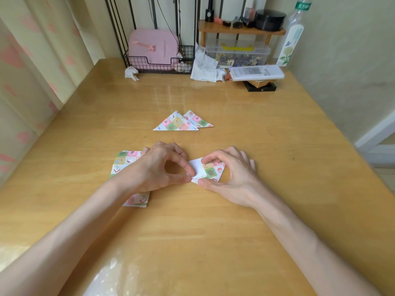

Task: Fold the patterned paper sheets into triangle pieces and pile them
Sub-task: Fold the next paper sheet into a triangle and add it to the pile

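A small patterned sheet point(210, 171) lies on the wooden table between my hands, its white underside turned up at the left corner. My left hand point(162, 167) pinches that white corner with thumb and forefinger. My right hand point(230, 169) pinches the sheet too, forefinger on top and thumb at its near edge. Under my left wrist lies a stack of flat patterned sheets point(125, 163), partly hidden by my arm. Two folded triangle pieces point(181, 122) lie overlapping further back at the table's middle.
At the table's back stand a wire basket point(158, 63) with a pink case, crumpled tissues point(204, 65), a clear plastic box point(237, 53), a small wooden shelf point(239, 29), a bottle point(291, 37) and stacked boxes point(257, 74). A curtain hangs at the left.
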